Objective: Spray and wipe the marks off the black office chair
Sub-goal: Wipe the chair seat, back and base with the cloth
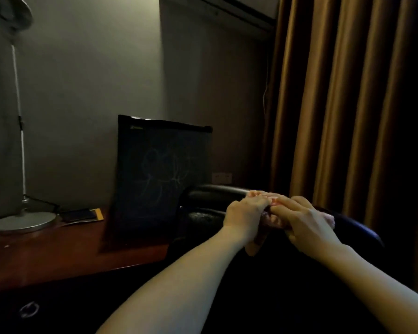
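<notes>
Office chair [203, 216], black, glossy padded back, beside wooden table [58, 256]: probably heavy and liable to roll, so brace its top edge. Pink cloth [257, 244], soft, light, bunched atop the backrest. Grip: left hand [245, 213] and right hand [307, 220] both curled round it.

Two bare forearms [179, 280]; bare wrists [229, 235]

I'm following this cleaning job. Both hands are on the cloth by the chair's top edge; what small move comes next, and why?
Probably press the cloth onto the chair top and rub: the left hand and right hand both grip it bunched at that edge.
</notes>
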Motion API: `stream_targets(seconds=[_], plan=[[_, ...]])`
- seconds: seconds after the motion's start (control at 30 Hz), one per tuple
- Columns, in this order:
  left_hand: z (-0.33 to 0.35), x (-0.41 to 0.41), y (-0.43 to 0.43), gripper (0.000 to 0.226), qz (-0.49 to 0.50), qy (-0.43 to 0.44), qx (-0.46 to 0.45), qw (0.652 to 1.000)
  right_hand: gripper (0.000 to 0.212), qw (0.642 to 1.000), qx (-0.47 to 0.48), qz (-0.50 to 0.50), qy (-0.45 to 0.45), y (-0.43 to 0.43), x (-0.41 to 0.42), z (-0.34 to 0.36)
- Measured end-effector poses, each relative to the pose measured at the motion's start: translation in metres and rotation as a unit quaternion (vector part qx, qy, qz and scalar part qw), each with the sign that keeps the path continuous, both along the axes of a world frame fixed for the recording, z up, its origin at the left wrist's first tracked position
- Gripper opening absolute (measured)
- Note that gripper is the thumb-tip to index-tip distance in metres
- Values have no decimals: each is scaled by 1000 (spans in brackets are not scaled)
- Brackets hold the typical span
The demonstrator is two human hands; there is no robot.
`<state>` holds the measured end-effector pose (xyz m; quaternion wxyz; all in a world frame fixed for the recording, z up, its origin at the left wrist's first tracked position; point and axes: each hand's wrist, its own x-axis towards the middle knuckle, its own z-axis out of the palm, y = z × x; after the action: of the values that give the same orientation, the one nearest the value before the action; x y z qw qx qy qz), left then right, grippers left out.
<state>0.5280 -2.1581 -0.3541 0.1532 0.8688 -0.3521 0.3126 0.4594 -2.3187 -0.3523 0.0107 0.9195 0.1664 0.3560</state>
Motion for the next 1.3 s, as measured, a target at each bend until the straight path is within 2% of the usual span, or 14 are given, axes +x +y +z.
stream_targets(seconds=[0.2,0.43,0.63,0.77,0.9,1.1,1.2,1.3], plan=[[-23,60,66,38,70,-16,-48,996,37,997,-5,65,-41,66,89,-14],[-41,93,103,45,99,-42,-130,986,32,990,-26,104,-87,109,136,-19],[-61,111,139,49,126,-17,-181,975,48,995,-43,92,-27,153,165,-22],[-78,126,159,49,142,37,-236,961,44,994,-66,89,20,183,180,-23],[-98,134,172,35,150,89,-283,943,39,991,-99,80,43,200,182,-30],[-149,112,181,43,138,80,-276,948,39,989,-107,95,44,208,165,-79],[-184,92,189,61,122,41,-235,964,38,988,-1,148,34,205,147,-137],[-219,85,195,55,135,-10,-179,974,35,986,36,157,34,201,130,-182]])
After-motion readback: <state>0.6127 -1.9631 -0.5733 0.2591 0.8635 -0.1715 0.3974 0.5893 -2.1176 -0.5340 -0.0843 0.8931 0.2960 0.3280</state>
